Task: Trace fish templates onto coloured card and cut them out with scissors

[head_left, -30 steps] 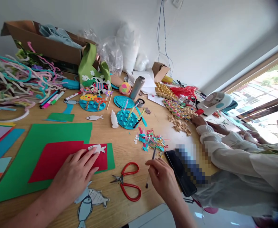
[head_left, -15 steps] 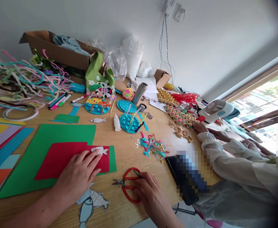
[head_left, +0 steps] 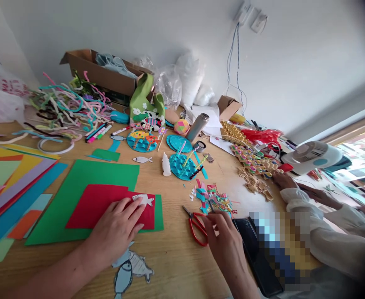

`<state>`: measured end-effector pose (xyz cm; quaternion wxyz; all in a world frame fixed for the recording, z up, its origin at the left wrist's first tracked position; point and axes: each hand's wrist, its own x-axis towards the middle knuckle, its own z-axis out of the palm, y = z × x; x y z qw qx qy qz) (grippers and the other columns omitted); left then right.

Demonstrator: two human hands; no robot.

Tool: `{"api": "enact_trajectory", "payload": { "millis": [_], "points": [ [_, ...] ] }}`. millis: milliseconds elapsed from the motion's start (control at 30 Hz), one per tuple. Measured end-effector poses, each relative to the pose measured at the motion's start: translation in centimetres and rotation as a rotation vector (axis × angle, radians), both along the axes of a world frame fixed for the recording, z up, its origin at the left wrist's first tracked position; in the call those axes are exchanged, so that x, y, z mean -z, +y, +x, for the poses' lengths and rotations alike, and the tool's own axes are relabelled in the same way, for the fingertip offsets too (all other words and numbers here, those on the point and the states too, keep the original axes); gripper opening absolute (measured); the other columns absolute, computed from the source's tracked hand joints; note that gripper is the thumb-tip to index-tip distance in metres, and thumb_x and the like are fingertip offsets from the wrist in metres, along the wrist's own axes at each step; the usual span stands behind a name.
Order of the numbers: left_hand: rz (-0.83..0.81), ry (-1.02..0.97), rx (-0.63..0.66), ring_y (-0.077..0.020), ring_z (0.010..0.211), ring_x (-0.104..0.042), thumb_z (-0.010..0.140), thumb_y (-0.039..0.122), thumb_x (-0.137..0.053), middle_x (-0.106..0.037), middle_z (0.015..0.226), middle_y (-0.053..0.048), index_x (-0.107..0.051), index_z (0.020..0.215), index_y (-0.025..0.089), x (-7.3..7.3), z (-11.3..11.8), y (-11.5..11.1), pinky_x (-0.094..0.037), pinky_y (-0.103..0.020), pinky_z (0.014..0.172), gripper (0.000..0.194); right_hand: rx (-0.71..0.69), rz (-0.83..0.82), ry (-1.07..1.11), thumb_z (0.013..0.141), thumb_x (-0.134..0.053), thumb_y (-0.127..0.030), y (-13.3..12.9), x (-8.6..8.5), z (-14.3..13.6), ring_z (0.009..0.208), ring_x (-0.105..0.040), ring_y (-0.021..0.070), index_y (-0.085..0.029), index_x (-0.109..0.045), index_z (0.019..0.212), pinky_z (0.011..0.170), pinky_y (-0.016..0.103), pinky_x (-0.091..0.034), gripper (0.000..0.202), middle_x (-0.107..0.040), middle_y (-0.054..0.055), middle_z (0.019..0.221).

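My left hand [head_left: 120, 220] lies spread over a sheet of red paper [head_left: 99, 203], its fingertips on a white fish cutout [head_left: 146, 200]. Under the red paper is a larger green sheet [head_left: 59, 207]. My right hand [head_left: 224, 236] is closed around a dark pen [head_left: 211, 205], of which only the tip end shows. Beside that hand, red-handled scissors [head_left: 197, 227] lie on the table, blades pointing up and left; whether the fingers touch the handle I cannot tell. Below my left hand lie grey-blue fish cutouts [head_left: 124, 272].
Paper scraps [head_left: 215, 195] and a black phone [head_left: 257, 257] lie by my right hand. Colored sheets [head_left: 23, 187] are stacked at left. Farther back are blue discs [head_left: 180, 167], a white glue bottle [head_left: 166, 165], a metal flask [head_left: 198, 126] and pipe cleaners [head_left: 67, 104]. Another person's hands [head_left: 285, 180] work at right.
My right hand has moved right and up, away from the middle of the table. The scissors have shifted the same way and turned. My left hand stays on the red paper; the view has shifted left.
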<state>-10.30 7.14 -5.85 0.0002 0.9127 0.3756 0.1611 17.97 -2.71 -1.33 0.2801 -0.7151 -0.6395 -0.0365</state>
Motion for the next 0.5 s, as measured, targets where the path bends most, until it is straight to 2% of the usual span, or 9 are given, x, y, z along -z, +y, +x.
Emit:
{"api": "enact_trajectory", "payload": {
  "millis": [100, 167, 300, 400, 500],
  "points": [
    [-0.022, 0.006, -0.012, -0.0260, 0.111, -0.051, 0.094, 0.033, -0.045, -0.062, 0.130, -0.003, -0.060, 0.127, 0.024, -0.3, 0.1, -0.1, -0.040, -0.041, 0.092, 0.037, -0.115, 0.037, 0.385, 0.097, -0.047, -0.033, 3.4, -2.5, -2.0, 0.073, -0.058, 0.0155, -0.019, -0.059, 0.083, 0.066, 0.028, -0.045, 0.023, -0.060, 0.003, 0.080],
    [-0.022, 0.011, -0.008, -0.0256, 0.110, -0.052, 0.095, 0.033, -0.044, -0.063, 0.129, -0.003, -0.060, 0.128, 0.023, -0.5, 0.1, 0.0, -0.041, -0.041, 0.091, 0.038, -0.214, 0.015, 0.687, 0.098, -0.044, -0.035, 6.0, -3.8, -3.7, 0.069, -0.058, 0.0146, -0.020, -0.061, 0.092, 0.063, 0.028, -0.047, 0.023, -0.060, 0.002, 0.077],
    [-0.031, -0.012, -0.015, -0.0245, 0.110, -0.053, 0.095, 0.033, -0.044, -0.062, 0.129, -0.004, -0.060, 0.126, 0.023, -0.7, 0.3, 0.0, -0.041, -0.040, 0.092, 0.037, -0.476, -0.020, 1.210, 0.094, -0.047, -0.031, 10.4, -4.9, -6.7, 0.080, -0.064, 0.0182, -0.020, -0.058, 0.107, 0.072, 0.034, -0.052, 0.021, -0.065, 0.005, 0.089],
    [-0.014, -0.034, -0.012, -0.0252, 0.117, -0.051, 0.095, 0.033, -0.044, -0.063, 0.127, -0.006, -0.061, 0.124, 0.020, -0.5, 0.5, 0.1, -0.040, -0.041, 0.097, 0.036, -0.595, -0.049, 1.289, 0.089, -0.055, -0.033, 12.1, -4.6, -8.6, 0.094, -0.064, 0.0216, -0.021, -0.055, 0.114, 0.082, 0.040, -0.052, 0.027, -0.068, 0.008, 0.101],
    [0.025, -0.049, 0.011, -0.0252, 0.120, -0.051, 0.095, 0.030, -0.043, -0.065, 0.123, -0.009, -0.062, 0.120, 0.016, -0.3, 0.8, 0.1, -0.037, -0.042, 0.103, 0.035, -0.583, -0.049, 1.222, 0.083, -0.066, -0.038, 12.7, -2.9, -9.9, 0.090, -0.066, 0.0211, -0.023, -0.052, 0.109, 0.081, 0.039, -0.053, 0.033, -0.069, 0.006, 0.094]
  ]
}}
